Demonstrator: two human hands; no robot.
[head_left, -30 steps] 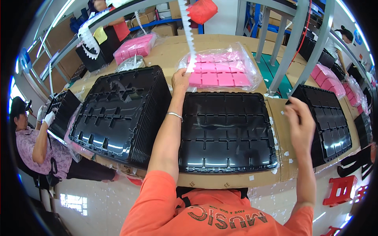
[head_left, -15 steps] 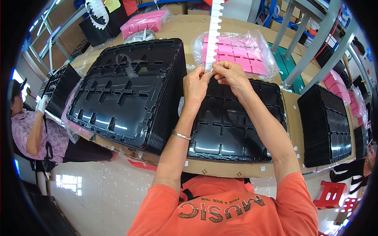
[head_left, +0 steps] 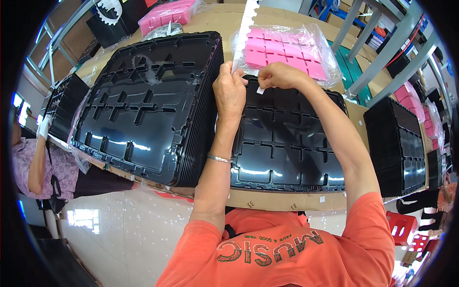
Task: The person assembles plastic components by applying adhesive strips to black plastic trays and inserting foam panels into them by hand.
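Note:
My left hand [head_left: 230,93] is closed on the lower end of a long white strip with a notched edge [head_left: 244,33]; the strip rises past the top of the picture. To its right, my right hand [head_left: 282,76] pinches a small white piece [head_left: 260,90], apart from the strip. Both hands are over the far edge of a glossy black moulded tray [head_left: 287,165] lying in front of me. Close by on the left stands a taller stack of black trays [head_left: 158,110], a looped notched strip [head_left: 147,69] lying on its top.
Pink blocks in clear plastic [head_left: 282,52] lie beyond the trays, with another pink bundle [head_left: 167,16] far left. A black tray stack [head_left: 394,146] stands at right, near grey metal legs [head_left: 377,67]. A co-worker's gloved hand [head_left: 44,126] touches trays at far left.
My hands have drawn apart: the right has moved right with the small white piece, the left slightly left with the strip. The view has shifted a little.

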